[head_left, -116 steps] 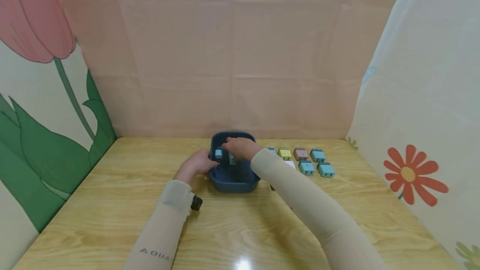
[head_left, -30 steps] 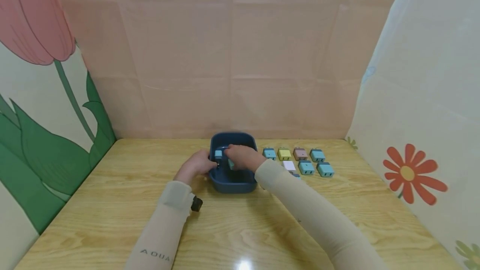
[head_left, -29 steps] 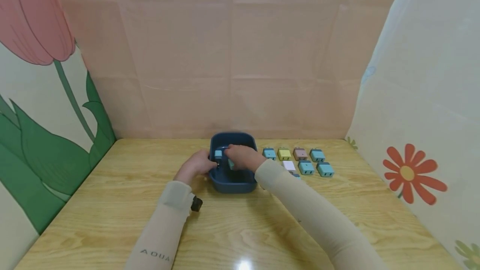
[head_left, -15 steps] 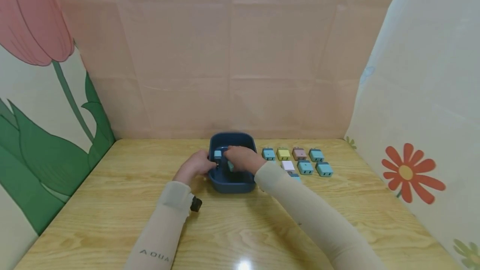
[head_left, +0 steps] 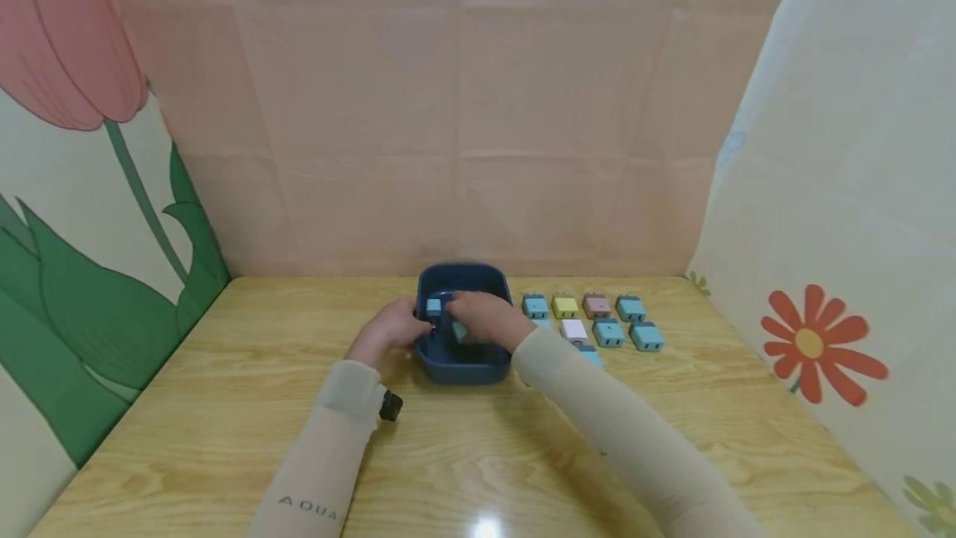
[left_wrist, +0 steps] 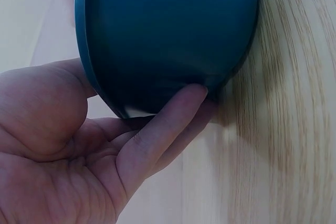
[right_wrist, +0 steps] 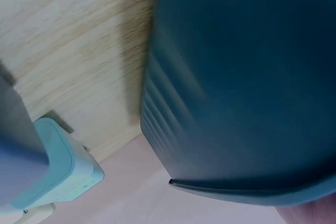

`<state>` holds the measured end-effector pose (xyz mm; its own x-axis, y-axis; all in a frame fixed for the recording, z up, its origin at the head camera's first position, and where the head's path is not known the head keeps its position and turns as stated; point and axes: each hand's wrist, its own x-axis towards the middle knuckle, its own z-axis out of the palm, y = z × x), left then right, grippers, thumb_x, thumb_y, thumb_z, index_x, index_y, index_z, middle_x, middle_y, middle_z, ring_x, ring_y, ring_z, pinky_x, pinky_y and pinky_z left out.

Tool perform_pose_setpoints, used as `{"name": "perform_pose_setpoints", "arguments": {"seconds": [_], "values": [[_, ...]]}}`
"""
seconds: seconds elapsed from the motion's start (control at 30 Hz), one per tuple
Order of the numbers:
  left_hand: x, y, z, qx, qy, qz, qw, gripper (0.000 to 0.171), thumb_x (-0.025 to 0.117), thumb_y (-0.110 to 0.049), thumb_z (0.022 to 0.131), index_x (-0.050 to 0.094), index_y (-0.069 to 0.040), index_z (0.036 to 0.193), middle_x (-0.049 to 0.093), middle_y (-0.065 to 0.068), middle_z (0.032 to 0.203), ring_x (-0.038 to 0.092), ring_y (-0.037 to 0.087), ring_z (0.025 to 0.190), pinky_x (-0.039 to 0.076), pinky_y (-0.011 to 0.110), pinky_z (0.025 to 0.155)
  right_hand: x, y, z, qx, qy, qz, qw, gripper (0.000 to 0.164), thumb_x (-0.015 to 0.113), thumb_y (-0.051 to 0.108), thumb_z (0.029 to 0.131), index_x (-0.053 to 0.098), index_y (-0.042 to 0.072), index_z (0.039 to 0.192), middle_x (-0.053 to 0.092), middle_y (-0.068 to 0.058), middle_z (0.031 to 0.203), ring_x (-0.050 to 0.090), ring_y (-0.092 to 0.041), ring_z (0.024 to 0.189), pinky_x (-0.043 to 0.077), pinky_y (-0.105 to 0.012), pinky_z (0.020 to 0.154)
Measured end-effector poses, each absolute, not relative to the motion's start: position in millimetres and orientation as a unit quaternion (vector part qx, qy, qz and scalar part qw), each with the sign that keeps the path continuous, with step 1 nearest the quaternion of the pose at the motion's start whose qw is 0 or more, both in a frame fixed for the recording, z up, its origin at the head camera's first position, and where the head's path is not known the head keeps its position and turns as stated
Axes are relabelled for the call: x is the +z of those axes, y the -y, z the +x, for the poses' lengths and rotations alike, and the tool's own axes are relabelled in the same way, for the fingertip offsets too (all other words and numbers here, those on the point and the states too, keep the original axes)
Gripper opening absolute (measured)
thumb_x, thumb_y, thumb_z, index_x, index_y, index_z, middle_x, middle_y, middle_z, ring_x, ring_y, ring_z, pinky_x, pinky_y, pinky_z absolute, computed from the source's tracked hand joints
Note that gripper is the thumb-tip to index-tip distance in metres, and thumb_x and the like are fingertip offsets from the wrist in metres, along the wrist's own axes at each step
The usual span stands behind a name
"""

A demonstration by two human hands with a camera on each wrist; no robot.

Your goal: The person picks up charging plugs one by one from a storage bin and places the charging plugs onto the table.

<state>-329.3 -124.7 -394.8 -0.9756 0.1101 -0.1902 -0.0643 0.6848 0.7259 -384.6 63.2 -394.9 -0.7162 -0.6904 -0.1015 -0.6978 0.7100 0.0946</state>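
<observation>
A dark blue plastic bin (head_left: 465,374) stands on the table near the back. My left hand (head_left: 390,329) grips its left wall, thumb over the rim, and the left wrist view shows the fingers (left_wrist: 163,129) against the outside. Inside the bin, my right hand (head_left: 489,318) holds a teal charger plug (head_left: 459,330), mostly covered by the fingers. A light blue charger plug (head_left: 434,307) lies by the bin's left inner wall. In the right wrist view, the bin's wall (right_wrist: 226,103) hides nearly all of the right hand.
Right of the bin, several charger plugs lie in rows: a yellow plug (head_left: 565,306), a pink plug (head_left: 597,305), a white plug (head_left: 573,331) and blue ones such as this blue plug (head_left: 646,337). A pink backdrop (head_left: 463,148) closes off the table's (head_left: 448,455) rear.
Since the oldest frame, my right hand has come lower and slightly nearer inside the bin, over the teal charger plug. Its forearm has shifted, uncovering more plugs. The left hand keeps its grip.
</observation>
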Motion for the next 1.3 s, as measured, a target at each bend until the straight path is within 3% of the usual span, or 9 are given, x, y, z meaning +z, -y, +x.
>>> {"name": "perform_pose_setpoints", "arguments": {"seconds": [0.27, 0.53, 0.87, 1.3], "values": [[-394.9, 125.2, -331.1, 0.379, -0.919, 0.004, 0.108, 0.025, 0.063, -0.019, 0.106, 0.072, 0.000, 0.120, 0.076, 0.014, 0.107, 0.068, 0.021, 0.088, 0.057, 0.032, 0.080, -384.7, -70.2, -378.8, 0.010, -0.921, -0.389, 0.018, 0.040, 0.088, 0.019, 0.092, 0.075, 0.013, 0.129, 0.070, -0.009, 0.126, 0.071, -0.025, 0.113, 0.061, -0.043, 0.102], [-394.6, 125.2, -331.2, 0.376, -0.921, 0.003, 0.107, 0.025, 0.064, -0.020, 0.106, 0.072, 0.000, 0.118, 0.076, 0.014, 0.105, 0.068, 0.020, 0.086, 0.056, 0.031, 0.078, -373.5, -79.9, -374.8, -0.033, -0.928, -0.370, 0.022, 0.050, 0.088, 0.021, 0.093, 0.071, 0.014, 0.140, 0.067, -0.010, 0.132, 0.071, -0.028, 0.116, 0.061, -0.047, 0.103], [-396.4, 124.3, -331.3, 0.380, -0.919, -0.002, 0.104, 0.026, 0.065, -0.020, 0.106, 0.072, 0.001, 0.118, 0.077, 0.015, 0.106, 0.069, 0.020, 0.086, 0.058, 0.032, 0.079, -373.1, -95.5, -371.3, -0.079, -0.921, -0.381, -0.022, 0.051, 0.091, 0.019, 0.090, 0.072, 0.012, 0.137, 0.069, -0.010, 0.131, 0.070, -0.026, 0.115, 0.062, -0.044, 0.102], [-395.9, 126.1, -332.9, 0.379, -0.920, 0.000, 0.103, 0.024, 0.065, -0.020, 0.105, 0.072, 0.001, 0.115, 0.073, 0.011, 0.099, 0.069, 0.020, 0.085, 0.057, 0.031, 0.077, -366.0, -116.0, -369.5, -0.126, -0.919, -0.372, -0.027, 0.054, 0.089, 0.017, 0.090, 0.070, 0.007, 0.139, 0.068, -0.012, 0.133, 0.069, -0.027, 0.114, 0.062, -0.045, 0.101]]}}
